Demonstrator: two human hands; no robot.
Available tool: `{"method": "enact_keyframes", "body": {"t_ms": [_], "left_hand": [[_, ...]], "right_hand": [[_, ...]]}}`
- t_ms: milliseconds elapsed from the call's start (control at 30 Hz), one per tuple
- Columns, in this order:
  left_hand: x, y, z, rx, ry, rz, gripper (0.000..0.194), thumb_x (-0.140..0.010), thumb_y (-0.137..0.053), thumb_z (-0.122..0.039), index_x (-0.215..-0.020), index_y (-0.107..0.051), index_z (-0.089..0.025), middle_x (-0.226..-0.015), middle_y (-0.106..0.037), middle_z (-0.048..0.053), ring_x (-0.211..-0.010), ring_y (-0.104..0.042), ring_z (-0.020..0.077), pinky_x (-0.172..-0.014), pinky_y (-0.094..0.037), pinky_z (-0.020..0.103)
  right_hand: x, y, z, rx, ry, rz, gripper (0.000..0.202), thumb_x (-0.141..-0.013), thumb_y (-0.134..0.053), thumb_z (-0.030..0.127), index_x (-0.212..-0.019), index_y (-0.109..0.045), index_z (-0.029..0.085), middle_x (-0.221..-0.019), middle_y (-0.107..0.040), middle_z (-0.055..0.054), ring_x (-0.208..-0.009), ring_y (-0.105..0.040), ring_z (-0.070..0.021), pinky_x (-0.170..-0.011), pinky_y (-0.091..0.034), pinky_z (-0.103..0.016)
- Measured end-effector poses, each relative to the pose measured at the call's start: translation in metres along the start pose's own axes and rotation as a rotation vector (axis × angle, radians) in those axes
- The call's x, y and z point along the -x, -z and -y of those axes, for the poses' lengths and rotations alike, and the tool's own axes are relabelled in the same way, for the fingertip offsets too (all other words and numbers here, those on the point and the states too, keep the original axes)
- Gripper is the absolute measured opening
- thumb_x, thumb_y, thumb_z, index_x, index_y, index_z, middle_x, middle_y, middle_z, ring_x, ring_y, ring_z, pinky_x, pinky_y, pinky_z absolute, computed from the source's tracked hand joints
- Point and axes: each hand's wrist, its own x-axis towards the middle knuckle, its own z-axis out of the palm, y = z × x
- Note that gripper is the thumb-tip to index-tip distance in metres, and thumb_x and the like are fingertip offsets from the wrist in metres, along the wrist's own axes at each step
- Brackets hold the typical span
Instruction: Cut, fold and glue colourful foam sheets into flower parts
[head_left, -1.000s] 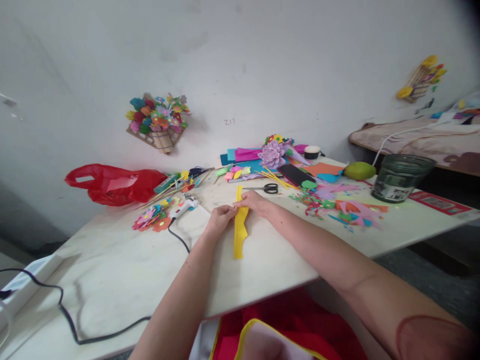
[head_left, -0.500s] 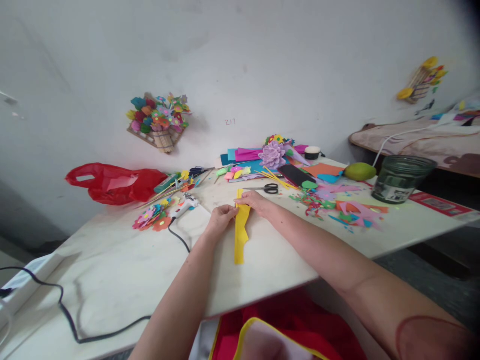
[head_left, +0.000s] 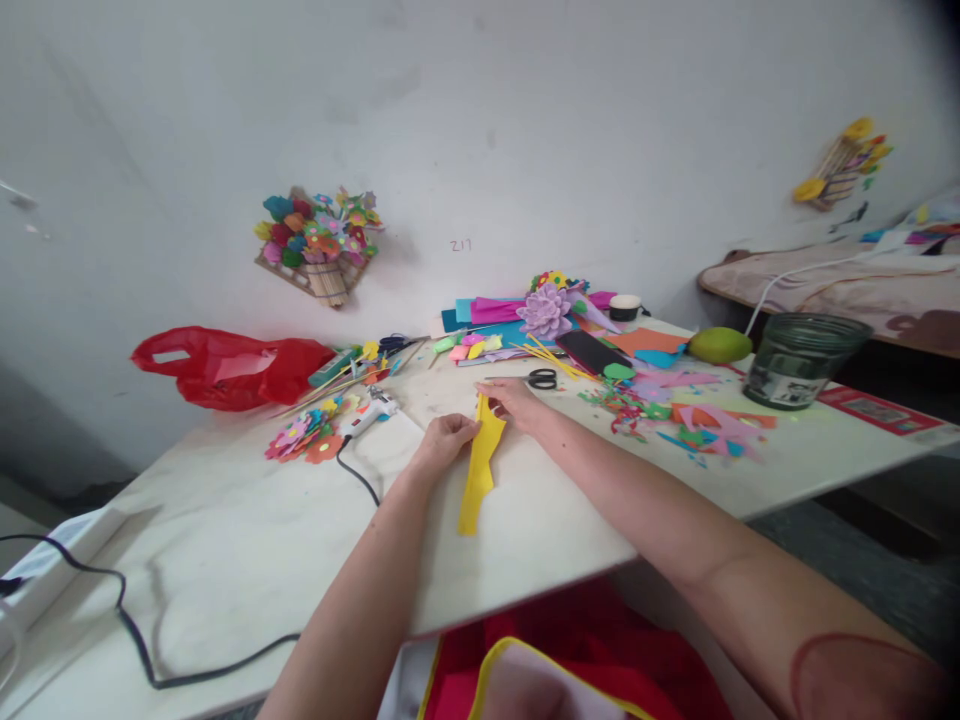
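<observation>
A yellow strip (head_left: 480,470), straight on its left side and jagged on its right, hangs down toward me from both hands over the white table (head_left: 300,560). My left hand (head_left: 448,440) is closed on the strip's left edge near its upper part. My right hand (head_left: 510,402) pinches the strip's top end, its fingers partly over it. Black-handled scissors (head_left: 541,379) lie just beyond my right hand, their blades partly hidden by it.
A white glue gun (head_left: 369,413) with a black cord and stacked foam flowers (head_left: 306,432) lie at left. Behind are a red bag (head_left: 232,370) and a phone (head_left: 592,353). Coloured scraps (head_left: 705,425), a green fruit (head_left: 720,345) and a glass jar (head_left: 802,362) stand right.
The yellow strip has tilted, its lower end swinging a little to the left. My right hand's fingertips have shifted slightly at the top end; my left hand has moved slightly right.
</observation>
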Motion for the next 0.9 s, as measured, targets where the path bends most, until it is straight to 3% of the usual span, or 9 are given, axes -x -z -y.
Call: {"method": "enact_keyframes", "body": {"t_ms": [267,500,667,767,900], "left_hand": [[0.002,-0.002,-0.004,0.014,0.029,-0.001,0.033,-0.064,-0.059,-0.047,-0.060,-0.052,-0.014,-0.047,-0.045,-0.005,-0.043,-0.034,0.0055,-0.043,-0.021,0.021],[0.003,-0.003,-0.006,0.039,0.053,-0.031,0.035,-0.062,-0.061,-0.048,-0.061,-0.054,-0.014,-0.048,-0.047,-0.004,-0.042,-0.035,0.0056,-0.042,-0.021,0.020],[0.003,-0.002,-0.006,0.101,0.063,-0.117,0.037,-0.059,-0.062,-0.050,-0.061,-0.053,-0.015,-0.048,-0.048,-0.004,-0.041,-0.035,0.0054,-0.040,-0.022,0.020],[0.001,-0.001,-0.005,0.094,0.052,-0.184,0.037,-0.059,-0.062,-0.051,-0.062,-0.053,-0.015,-0.048,-0.049,-0.004,-0.041,-0.036,0.0056,-0.040,-0.023,0.020],[-0.002,0.001,-0.001,0.093,0.020,-0.220,0.037,-0.060,-0.062,-0.051,-0.063,-0.054,-0.015,-0.051,-0.052,-0.003,-0.043,-0.040,0.0063,-0.041,-0.026,0.020]], "right_hand": [[-0.004,0.002,-0.002,0.112,0.093,-0.082,0.023,-0.072,-0.056,0.032,-0.056,-0.050,0.016,-0.049,-0.050,0.002,-0.044,-0.046,-0.0075,-0.039,-0.031,-0.019],[-0.007,0.010,0.004,0.071,0.026,-0.236,0.023,-0.076,-0.054,0.030,-0.059,-0.052,0.016,-0.049,-0.054,0.001,-0.039,-0.043,-0.0061,-0.038,-0.031,-0.018],[-0.008,0.013,0.005,0.017,0.012,-0.308,0.035,-0.078,-0.052,0.040,-0.052,-0.042,0.018,-0.041,-0.046,0.003,-0.034,-0.036,-0.0053,-0.034,-0.029,-0.018],[-0.007,0.014,0.005,0.005,-0.018,-0.224,0.037,-0.076,-0.052,0.047,-0.057,-0.046,0.017,-0.046,-0.051,0.001,-0.037,-0.040,-0.0059,-0.035,-0.031,-0.018],[0.001,0.008,0.005,0.001,-0.101,0.117,0.045,-0.069,-0.053,0.059,-0.071,-0.057,0.015,-0.062,-0.060,-0.004,-0.050,-0.052,-0.0106,-0.043,-0.037,-0.021]]}}
